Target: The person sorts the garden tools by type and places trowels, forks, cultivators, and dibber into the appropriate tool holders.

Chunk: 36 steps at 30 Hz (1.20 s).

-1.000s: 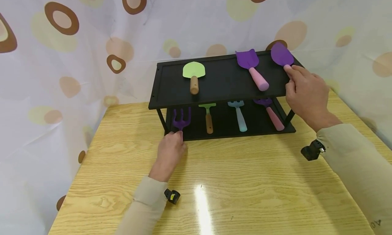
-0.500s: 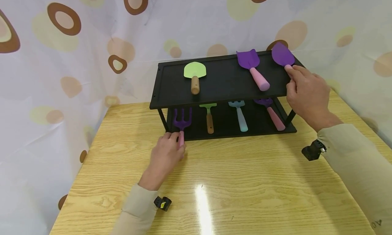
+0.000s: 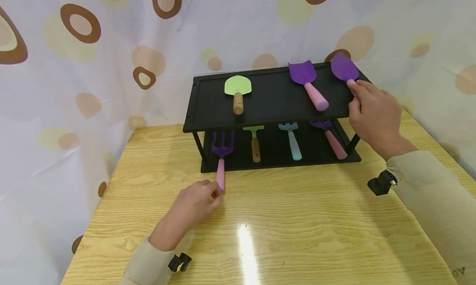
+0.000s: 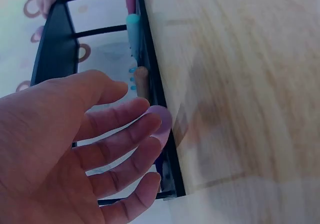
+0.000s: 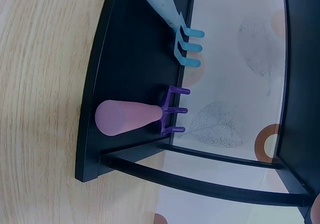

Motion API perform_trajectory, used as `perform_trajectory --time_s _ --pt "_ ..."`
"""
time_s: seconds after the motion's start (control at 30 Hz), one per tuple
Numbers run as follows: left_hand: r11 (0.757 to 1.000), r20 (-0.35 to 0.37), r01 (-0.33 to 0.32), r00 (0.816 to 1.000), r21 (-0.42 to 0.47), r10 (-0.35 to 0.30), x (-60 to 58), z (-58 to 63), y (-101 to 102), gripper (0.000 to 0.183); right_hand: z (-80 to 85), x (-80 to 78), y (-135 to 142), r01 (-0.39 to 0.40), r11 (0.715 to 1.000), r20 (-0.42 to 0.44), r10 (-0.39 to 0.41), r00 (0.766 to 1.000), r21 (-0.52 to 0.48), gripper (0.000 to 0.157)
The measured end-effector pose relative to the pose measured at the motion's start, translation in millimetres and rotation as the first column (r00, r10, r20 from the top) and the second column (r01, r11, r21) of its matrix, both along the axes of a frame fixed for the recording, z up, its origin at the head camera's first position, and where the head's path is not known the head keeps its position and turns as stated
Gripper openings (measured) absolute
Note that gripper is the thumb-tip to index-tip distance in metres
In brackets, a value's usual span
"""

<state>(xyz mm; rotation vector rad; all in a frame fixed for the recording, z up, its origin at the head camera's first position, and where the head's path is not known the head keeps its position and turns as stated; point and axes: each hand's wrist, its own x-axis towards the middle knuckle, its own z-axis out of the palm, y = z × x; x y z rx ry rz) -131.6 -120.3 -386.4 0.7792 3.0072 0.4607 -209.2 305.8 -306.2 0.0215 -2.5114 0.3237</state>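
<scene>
A purple garden hand fork with a pink handle point(image 3: 220, 172) lies at the left end of the black rack's lower shelf, its handle sticking out past the front edge. Beside the handle's end is my left hand point(image 3: 193, 202); in the left wrist view its fingers are spread and relaxed, fingertips right at the handle's round end point(image 4: 162, 124). At the upper shelf's right end, my right hand point(image 3: 375, 115) pinches the pink handle of a purple rounded hand trowel point(image 3: 343, 66). Most of that handle is hidden by the hand.
The two-tier black rack point(image 3: 267, 107) stands on a wooden table point(image 3: 282, 219). Its upper shelf bears a green trowel point(image 3: 238, 86) and a purple shovel point(image 3: 303, 73). Below lie a green rake point(image 3: 255, 148), a blue fork point(image 3: 293, 146) and another purple fork point(image 3: 336, 145). Patterned cloth hangs behind.
My left hand has let go of the purple hand fork's handle and drawn back toward the front left, uncovering the handle. My right hand stays on the purple trowel.
</scene>
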Motion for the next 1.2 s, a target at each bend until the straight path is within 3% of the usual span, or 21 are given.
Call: perform_trajectory --time_s 0.17,0.4,0.63,1.2 --pt "0.998 -0.016 0.053 0.999 0.031 -0.052 2.8 -8.0 3 0.005 -2.0 -1.0 2 -0.004 1.000 -0.003 0.004 1.000 0.000 0.046" --pt "0.997 -0.062 0.065 0.996 0.046 -0.063 1.0 -13.9 5 0.012 -3.2 0.2 1 -0.003 1.000 -0.007 0.003 1.000 -0.007 0.046" --pt "0.998 -0.048 0.045 0.998 0.034 -0.043 -4.6 -14.2 9 0.015 -2.4 -1.0 2 -0.005 1.000 -0.015 0.005 1.000 0.000 0.047" --pt "0.998 -0.080 0.070 0.994 0.008 -0.069 -18.8 -14.6 19 0.005 0.7 -0.5 0 0.006 1.000 0.029 -0.006 1.000 0.005 0.048"
